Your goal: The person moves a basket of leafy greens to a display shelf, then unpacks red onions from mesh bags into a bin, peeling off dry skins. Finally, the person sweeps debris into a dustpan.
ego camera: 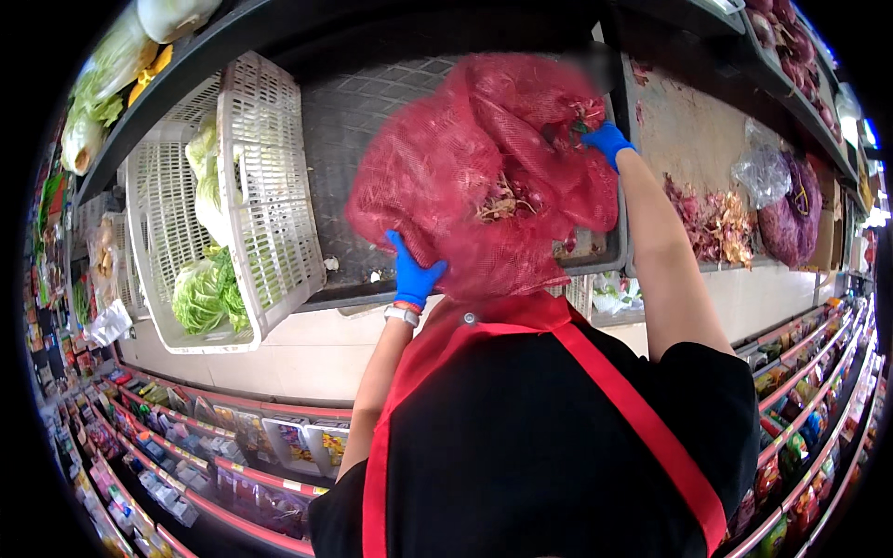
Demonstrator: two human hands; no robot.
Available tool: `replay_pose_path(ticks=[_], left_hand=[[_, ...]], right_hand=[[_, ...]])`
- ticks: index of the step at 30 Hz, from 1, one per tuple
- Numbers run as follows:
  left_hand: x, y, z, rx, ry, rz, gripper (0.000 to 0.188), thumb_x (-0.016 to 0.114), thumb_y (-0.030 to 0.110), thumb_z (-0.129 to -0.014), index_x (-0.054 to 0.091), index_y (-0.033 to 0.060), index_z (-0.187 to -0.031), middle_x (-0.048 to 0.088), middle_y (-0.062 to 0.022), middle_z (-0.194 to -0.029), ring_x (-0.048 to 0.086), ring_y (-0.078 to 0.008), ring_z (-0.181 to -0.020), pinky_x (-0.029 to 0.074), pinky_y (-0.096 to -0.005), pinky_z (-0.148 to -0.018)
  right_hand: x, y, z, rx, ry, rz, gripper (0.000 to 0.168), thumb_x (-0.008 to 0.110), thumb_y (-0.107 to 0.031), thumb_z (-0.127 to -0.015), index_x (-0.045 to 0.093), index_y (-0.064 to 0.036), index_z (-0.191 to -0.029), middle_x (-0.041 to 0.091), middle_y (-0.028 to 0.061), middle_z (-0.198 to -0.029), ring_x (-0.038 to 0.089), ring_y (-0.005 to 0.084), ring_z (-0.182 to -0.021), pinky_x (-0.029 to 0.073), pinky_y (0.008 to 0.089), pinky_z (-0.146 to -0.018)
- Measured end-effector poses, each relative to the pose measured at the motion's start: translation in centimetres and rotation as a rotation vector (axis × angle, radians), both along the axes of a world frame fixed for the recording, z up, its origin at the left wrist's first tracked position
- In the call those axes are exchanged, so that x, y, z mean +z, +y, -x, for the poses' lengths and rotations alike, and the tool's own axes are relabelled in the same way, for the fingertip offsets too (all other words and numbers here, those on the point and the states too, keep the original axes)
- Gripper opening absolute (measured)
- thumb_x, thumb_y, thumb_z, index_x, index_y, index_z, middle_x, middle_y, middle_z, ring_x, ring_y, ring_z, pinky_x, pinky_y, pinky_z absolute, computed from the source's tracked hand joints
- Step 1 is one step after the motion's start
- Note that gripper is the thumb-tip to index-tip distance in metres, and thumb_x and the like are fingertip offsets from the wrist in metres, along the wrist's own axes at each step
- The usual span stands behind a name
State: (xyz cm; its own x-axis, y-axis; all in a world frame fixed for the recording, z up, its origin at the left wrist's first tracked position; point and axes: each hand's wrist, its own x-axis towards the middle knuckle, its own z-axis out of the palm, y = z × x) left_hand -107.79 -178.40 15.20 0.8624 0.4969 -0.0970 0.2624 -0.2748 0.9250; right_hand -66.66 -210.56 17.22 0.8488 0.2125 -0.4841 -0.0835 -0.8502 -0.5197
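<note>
A large red mesh sack [425, 167] lies bunched up on a dark shelf tray [338, 160] in front of me. Dry onion skins and stringy roots [508, 202] show at a fold near its middle. My left hand [416, 272], in a blue glove, grips the sack's lower left edge, thumb spread along the mesh. At the upper right, my right hand [609, 141], gloved in the same blue, holds gathered netting; its fingertips are partly hidden. Whatever else the sack contains is hard to make out through the mesh.
A white plastic crate [268, 174] with leafy cabbages [202, 296] stands tilted at left. Onion peelings [725, 227] and a full purple mesh sack [788, 223] lie on the right. Upper shelves hold napa cabbage [115, 59] and red onions [788, 45]. Packed store shelving [230, 453] runs behind me.
</note>
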Motion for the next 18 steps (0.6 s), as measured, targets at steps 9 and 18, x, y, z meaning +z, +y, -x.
replay_pose_path(ticks=[9, 18], left_hand=[[7.3, -4.6, -7.0, -0.068, -0.058, 0.502, 0.053, 0.058, 0.007, -0.079, 0.040, 0.0030, -0.130, 0.053, -0.0084, -0.116, 0.050, -0.0183, -0.102, 0.042, -0.0302, -0.088], [9.7, -2.5, -10.8, -0.713, 0.072, 0.287, 0.026, 0.059, 0.016, -0.082, 0.057, 0.0011, -0.103, 0.058, -0.0056, -0.093, 0.052, -0.0153, -0.086, 0.042, -0.0288, -0.077]], right_hand=[[7.9, 10.9, 22.1, 0.233, 0.062, -0.747, 0.047, 0.061, -0.020, -0.083, 0.045, -0.002, -0.123, 0.050, 0.0121, -0.123, 0.046, 0.0203, -0.114, 0.036, 0.0333, -0.096], [-1.0, 14.8, 25.9, 0.191, -0.352, -0.412, 0.033, 0.058, -0.016, -0.076, 0.054, -0.005, -0.106, 0.059, 0.0190, -0.099, 0.058, 0.0335, -0.090, 0.047, 0.0390, -0.075]])
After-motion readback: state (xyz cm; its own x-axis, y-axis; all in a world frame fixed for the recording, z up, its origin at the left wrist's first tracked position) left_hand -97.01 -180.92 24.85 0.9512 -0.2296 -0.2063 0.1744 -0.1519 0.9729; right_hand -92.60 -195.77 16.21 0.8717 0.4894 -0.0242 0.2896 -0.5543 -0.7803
